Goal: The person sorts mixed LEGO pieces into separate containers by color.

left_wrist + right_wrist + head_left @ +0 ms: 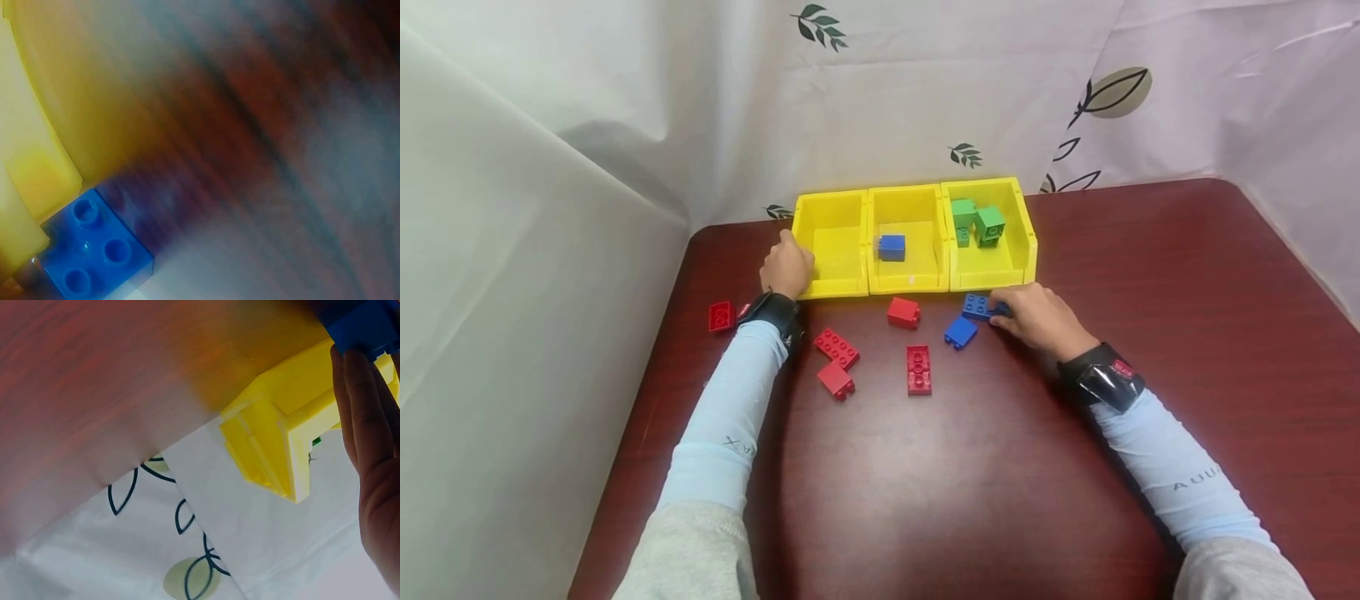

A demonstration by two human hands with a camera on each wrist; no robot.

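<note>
1. The right hand (1037,318) is laid on the counter (970,475), at about 3 o'clock from the middle of the bricks. A flat blue brick (977,307) is pinched at its right end by the fingertips, and the brick lies on the counter just in front of the right bin (1026,250).
2. In the right wrist view, the fingers (362,406) are seen almost straight, with their tips against the blue brick (365,325).
3. The left hand (786,267) is at about 10 o'clock, with curled fingers on the front left corner of the left bin (831,283). It cannot be told if the rim is really gripped.
4. A second blue brick (960,332) is seen just beside the held one, at its 7 o'clock.
5. Three yellow bins are set in a row at 12 o'clock, touching each other. A blue brick (891,247) is held in the middle bin (908,279). Green bricks (977,223) are held in the right bin.
6. Red bricks are spread on the counter: one (903,312) near the middle bin, one (918,369) at 6 o'clock, two (837,347) (836,380) by the left sleeve (730,408), and one (721,317) at 9 o'clock of the left wrist.
7. The left wrist view is blurry; a blue brick (94,250) beside a yellow wall (31,169) is all that can be made out.
</note>
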